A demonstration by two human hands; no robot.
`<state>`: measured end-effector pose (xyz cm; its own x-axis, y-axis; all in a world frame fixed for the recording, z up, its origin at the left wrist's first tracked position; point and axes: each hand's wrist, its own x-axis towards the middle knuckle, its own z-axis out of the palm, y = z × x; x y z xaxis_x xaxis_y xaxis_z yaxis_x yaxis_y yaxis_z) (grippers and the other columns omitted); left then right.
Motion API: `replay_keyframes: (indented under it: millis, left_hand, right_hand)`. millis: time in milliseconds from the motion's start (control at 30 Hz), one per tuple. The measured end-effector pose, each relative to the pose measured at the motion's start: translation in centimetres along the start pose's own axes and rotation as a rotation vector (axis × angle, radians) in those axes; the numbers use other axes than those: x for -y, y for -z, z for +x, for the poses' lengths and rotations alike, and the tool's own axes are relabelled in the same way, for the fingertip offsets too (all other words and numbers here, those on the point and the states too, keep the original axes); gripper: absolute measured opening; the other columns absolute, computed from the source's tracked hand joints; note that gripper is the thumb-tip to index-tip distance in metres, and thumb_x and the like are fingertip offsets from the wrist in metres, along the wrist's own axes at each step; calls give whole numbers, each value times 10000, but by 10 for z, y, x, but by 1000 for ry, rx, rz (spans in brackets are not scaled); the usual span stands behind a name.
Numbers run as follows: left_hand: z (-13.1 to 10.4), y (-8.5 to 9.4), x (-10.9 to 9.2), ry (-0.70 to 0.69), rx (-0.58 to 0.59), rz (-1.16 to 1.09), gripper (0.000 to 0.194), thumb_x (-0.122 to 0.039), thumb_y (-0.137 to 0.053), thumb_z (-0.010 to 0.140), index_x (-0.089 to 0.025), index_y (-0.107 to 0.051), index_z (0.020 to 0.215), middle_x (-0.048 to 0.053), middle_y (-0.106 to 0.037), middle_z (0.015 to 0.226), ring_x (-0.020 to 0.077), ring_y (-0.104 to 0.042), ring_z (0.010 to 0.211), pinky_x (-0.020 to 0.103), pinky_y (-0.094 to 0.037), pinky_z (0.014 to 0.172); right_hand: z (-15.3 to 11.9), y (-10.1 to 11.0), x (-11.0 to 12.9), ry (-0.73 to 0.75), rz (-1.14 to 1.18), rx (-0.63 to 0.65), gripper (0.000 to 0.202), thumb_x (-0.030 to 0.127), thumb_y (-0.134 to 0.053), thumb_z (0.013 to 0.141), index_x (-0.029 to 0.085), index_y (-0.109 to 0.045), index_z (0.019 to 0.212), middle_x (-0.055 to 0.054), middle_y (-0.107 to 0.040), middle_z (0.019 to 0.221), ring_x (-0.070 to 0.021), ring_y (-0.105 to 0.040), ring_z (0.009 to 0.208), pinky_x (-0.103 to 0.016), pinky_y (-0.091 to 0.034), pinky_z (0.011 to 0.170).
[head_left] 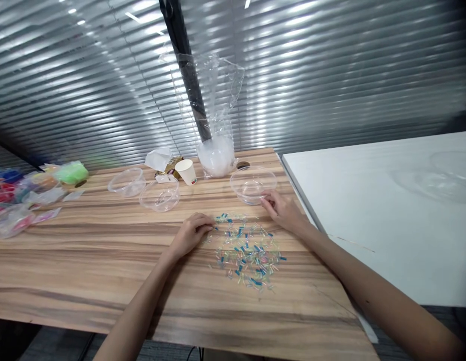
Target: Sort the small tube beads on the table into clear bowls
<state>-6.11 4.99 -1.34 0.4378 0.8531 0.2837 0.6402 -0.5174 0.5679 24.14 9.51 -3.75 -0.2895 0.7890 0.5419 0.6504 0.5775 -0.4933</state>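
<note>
Small cut tube pieces [251,255], blue and pale clear tints, lie scattered across the wooden table. At the upper left edge of this spread, my left hand [191,233] rests low with its fingers pinched together. A blue bit shows right by its fingertips; what they hold, if anything, is too small to make out. My right hand [281,209] is at the near right side of a clear plastic bowl [253,184]. Its thumb and fingers are closed together against or just beside the bowl wall, and anything between them is hidden.
Two more clear bowls [160,195] stand left of centre. Behind are a paper cup [186,172], a crumpled wrapper [158,159] and a clear bag with white contents [217,156]. Colourful bags [71,173] lie far left. A white table [383,200] adjoins on the right.
</note>
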Motion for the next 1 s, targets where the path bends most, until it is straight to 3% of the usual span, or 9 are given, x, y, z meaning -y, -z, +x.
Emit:
replay_keyframes:
  millis: [467,1000]
  left_hand:
    - [13,-16,-5,-117,3,120,135,-116,-565,870,-175,-665,802,59,-644,862,186,-568,849,302,-443,779]
    - [31,-28,-9,-35,-50,134,94,-115,-626,820,-177,-680,775,55,-633,863,189,-577,853,310,-459,781]
  right_hand:
    - [5,-2,-1,19,-18,1,185,256,-413,953,167,-534,1061,-53,-720,782,-220,-662,628,-278,-422,551]
    - [8,-3,2,18,-6,10,166,238,-441,947,184,-539,1069,-24,-718,766,-205,-674,636,-260,-417,549]
